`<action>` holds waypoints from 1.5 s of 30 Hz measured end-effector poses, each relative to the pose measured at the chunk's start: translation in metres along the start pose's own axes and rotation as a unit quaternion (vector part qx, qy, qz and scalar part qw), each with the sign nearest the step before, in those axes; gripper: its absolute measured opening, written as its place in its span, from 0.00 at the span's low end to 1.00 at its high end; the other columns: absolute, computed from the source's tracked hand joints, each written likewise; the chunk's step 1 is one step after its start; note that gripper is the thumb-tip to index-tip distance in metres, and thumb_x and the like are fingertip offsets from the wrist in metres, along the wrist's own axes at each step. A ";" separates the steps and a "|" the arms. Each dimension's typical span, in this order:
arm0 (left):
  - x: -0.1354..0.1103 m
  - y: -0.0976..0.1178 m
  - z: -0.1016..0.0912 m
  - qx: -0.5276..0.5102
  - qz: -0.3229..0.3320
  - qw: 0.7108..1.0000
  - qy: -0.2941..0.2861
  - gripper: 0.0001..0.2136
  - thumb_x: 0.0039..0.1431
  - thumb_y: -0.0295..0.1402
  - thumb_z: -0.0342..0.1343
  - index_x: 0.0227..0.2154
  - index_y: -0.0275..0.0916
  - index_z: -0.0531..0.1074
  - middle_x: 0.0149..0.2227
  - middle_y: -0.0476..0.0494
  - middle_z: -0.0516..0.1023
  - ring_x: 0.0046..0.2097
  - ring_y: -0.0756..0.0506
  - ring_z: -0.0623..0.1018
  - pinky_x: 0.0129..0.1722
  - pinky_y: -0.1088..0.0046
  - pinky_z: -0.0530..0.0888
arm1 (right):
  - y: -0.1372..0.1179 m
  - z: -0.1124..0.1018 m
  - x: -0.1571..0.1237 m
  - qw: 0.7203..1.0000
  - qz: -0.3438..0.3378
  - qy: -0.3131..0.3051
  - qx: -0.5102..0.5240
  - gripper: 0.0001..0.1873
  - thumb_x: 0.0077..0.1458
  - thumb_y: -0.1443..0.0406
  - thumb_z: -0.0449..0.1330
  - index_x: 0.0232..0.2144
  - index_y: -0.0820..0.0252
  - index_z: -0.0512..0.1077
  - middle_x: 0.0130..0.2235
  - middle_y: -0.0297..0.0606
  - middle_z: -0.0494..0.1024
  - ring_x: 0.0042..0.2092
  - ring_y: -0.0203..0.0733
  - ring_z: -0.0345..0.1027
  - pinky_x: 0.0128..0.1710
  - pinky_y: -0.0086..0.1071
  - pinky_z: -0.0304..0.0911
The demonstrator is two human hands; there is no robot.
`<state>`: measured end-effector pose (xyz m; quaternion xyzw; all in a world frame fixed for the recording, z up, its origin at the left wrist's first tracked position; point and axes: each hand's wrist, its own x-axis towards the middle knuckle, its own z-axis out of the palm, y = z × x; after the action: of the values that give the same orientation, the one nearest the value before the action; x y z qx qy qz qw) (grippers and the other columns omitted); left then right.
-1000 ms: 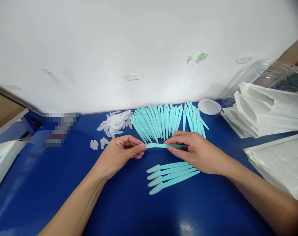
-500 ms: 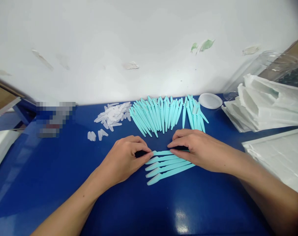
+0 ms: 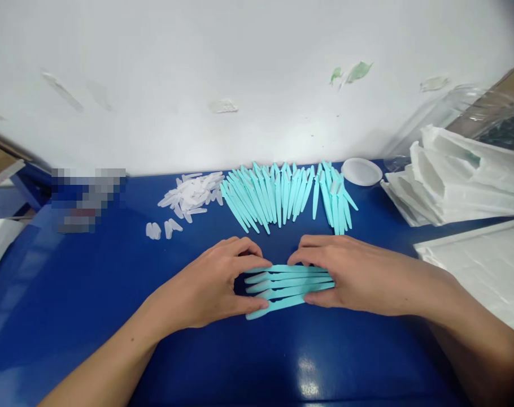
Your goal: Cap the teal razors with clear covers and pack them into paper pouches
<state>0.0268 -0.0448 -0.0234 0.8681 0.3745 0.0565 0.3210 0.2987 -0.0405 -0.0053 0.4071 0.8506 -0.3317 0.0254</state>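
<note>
Several teal plastic sticks with pale capped ends (image 3: 282, 282) lie side by side on the blue table (image 3: 91, 294) in front of me. My left hand (image 3: 210, 285) curls round their left ends, forefinger above and thumb below. My right hand (image 3: 358, 274) grips their right ends the same way. Both hands press the row together on the table top.
A fan of many more teal sticks (image 3: 282, 195) lies behind, by the white wall. A heap of clear caps (image 3: 191, 195) and a few loose caps (image 3: 159, 230) sit at its left. A white lid (image 3: 362, 171), stacked white bags (image 3: 464, 181) and a clear jar (image 3: 452, 110) stand at the right.
The stick held up between both hands has come down and joined the row on the table. Both hands have then closed round the whole row.
</note>
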 end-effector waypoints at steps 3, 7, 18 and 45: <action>-0.001 0.000 0.000 -0.005 0.002 1.000 0.001 0.19 0.59 0.41 0.66 0.52 0.50 0.75 0.51 0.46 0.73 0.48 0.42 0.74 0.46 0.67 0.71 | -0.001 0.000 -0.001 1.000 -0.003 -0.004 0.005 0.12 0.57 0.59 0.64 0.44 0.50 0.76 0.41 0.35 0.75 0.40 0.42 0.71 0.36 0.36 0.61; 0.001 -0.002 0.001 -0.019 -0.003 0.999 0.026 0.18 0.63 0.45 0.62 0.54 0.48 0.75 0.51 0.43 0.74 0.47 0.43 0.75 0.43 0.69 0.72 | 0.004 0.000 0.002 1.000 0.002 0.016 -0.006 0.15 0.63 0.55 0.60 0.50 0.49 0.76 0.43 0.37 0.76 0.39 0.43 0.71 0.36 0.37 0.61; 0.002 -0.003 0.003 -0.004 0.004 1.000 0.026 0.15 0.66 0.42 0.59 0.53 0.46 0.76 0.48 0.42 0.75 0.44 0.43 0.76 0.35 0.72 0.71 | 0.007 0.001 0.007 1.000 -0.011 0.009 0.005 0.12 0.62 0.56 0.61 0.46 0.48 0.77 0.40 0.35 0.77 0.39 0.42 0.70 0.35 0.35 0.59; -0.028 -0.075 -0.065 0.019 -0.226 0.797 0.559 0.15 0.58 0.42 0.63 0.36 0.34 0.82 0.25 0.52 0.74 0.28 0.51 0.69 0.30 0.77 0.66 | -0.008 -0.039 0.112 0.953 0.132 0.252 -0.099 0.14 0.54 0.56 0.64 0.27 0.62 0.78 0.28 0.44 0.79 0.38 0.52 0.75 0.43 0.43 0.67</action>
<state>-0.0607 0.0081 -0.0128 0.5819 0.6756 0.4508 0.0424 0.2274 0.0545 -0.0054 0.5817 0.7965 -0.1262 -0.1064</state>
